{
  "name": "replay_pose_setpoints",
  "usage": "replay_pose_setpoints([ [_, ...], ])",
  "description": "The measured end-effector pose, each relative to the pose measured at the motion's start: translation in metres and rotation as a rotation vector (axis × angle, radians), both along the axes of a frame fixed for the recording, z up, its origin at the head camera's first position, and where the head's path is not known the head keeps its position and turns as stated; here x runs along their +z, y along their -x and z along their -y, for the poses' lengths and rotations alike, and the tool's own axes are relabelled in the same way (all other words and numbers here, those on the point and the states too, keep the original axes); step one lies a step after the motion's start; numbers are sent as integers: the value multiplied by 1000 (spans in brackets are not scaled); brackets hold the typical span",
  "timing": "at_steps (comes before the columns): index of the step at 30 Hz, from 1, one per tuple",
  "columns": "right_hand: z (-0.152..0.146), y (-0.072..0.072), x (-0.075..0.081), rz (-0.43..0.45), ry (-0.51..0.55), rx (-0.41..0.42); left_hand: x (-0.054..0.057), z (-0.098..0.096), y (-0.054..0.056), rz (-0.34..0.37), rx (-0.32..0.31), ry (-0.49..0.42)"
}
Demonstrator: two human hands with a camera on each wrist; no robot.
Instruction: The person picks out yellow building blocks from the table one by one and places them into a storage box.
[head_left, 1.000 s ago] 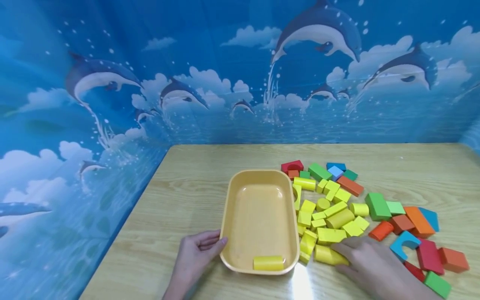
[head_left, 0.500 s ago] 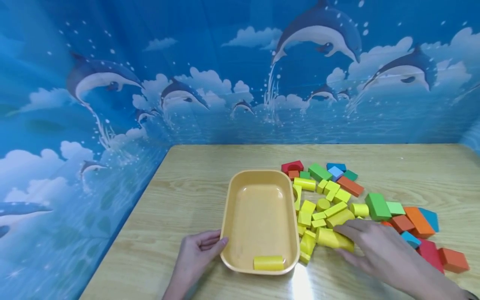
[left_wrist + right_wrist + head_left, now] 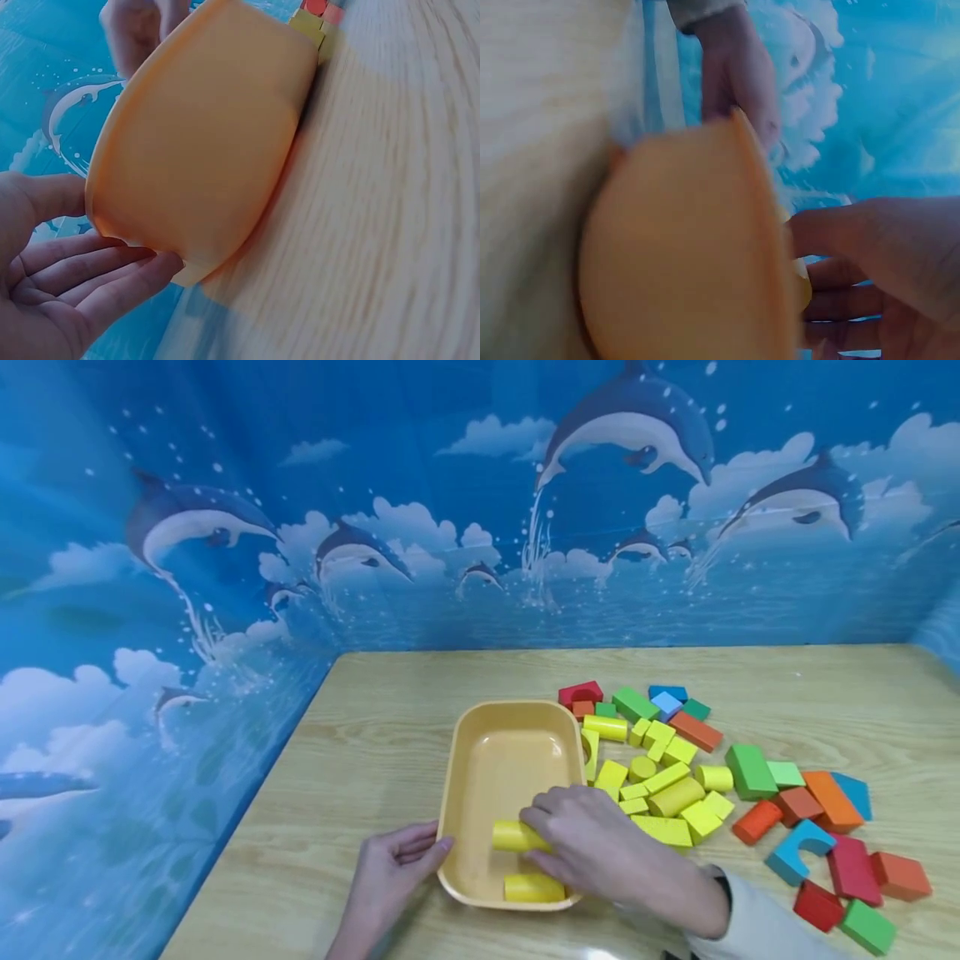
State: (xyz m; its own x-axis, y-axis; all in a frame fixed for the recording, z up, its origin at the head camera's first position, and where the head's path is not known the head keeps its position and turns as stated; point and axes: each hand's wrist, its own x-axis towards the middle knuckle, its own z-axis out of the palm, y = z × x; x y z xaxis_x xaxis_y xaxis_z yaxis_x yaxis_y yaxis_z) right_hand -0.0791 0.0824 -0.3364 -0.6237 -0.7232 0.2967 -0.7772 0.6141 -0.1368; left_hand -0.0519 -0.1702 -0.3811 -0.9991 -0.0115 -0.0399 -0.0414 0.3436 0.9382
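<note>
A tan plastic tray (image 3: pixel 467 793) stands on the table. My left hand (image 3: pixel 390 877) holds its left edge, thumb at the rim and fingers against the outer wall, as the left wrist view shows. Over the tray's near half, my right hand (image 3: pixel 592 839) grips a yellow cylinder block (image 3: pixel 517 836) between thumb and fingers. In the right wrist view that hand (image 3: pixel 885 270) is beside the rim, the block mostly hidden behind the wall. A second yellow cylinder (image 3: pixel 532 887) lies in the tray along its near end.
Several yellow blocks (image 3: pixel 677 797) lie just right of the tray, partly behind my right hand. Farther right are red, orange, green and blue blocks, including a blue arch (image 3: pixel 797 853) and a green block (image 3: pixel 750 772). A dolphin-print backdrop (image 3: pixel 450 568) rises behind the wooden table (image 3: pixel 360 735).
My right hand has taken a yellow cylinder from the near side of the yellow blocks and carried it left over the tray. My left hand has stayed at the tray's edge.
</note>
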Motion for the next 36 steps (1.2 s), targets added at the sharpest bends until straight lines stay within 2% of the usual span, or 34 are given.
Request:
replay_pose_setpoints([
  [4,28,-1,-8,30,19,17,0,0,0,6,-6,7],
  [9,47,-3,-18,138,40,-29,-2,0,0,-16,-11,-6],
  [15,48,-2,-27,345,14,-59,-2,0,1,-16,-9,7],
  [21,43,1,-27,505,-36,-41,-3,0,0,-17,-8,-10],
  [32,35,3,-20,566,-88,-17,-1,-1,-1,1,-6,-13],
  [36,24,7,-16,555,-40,14,0,0,0,13,-4,-13],
])
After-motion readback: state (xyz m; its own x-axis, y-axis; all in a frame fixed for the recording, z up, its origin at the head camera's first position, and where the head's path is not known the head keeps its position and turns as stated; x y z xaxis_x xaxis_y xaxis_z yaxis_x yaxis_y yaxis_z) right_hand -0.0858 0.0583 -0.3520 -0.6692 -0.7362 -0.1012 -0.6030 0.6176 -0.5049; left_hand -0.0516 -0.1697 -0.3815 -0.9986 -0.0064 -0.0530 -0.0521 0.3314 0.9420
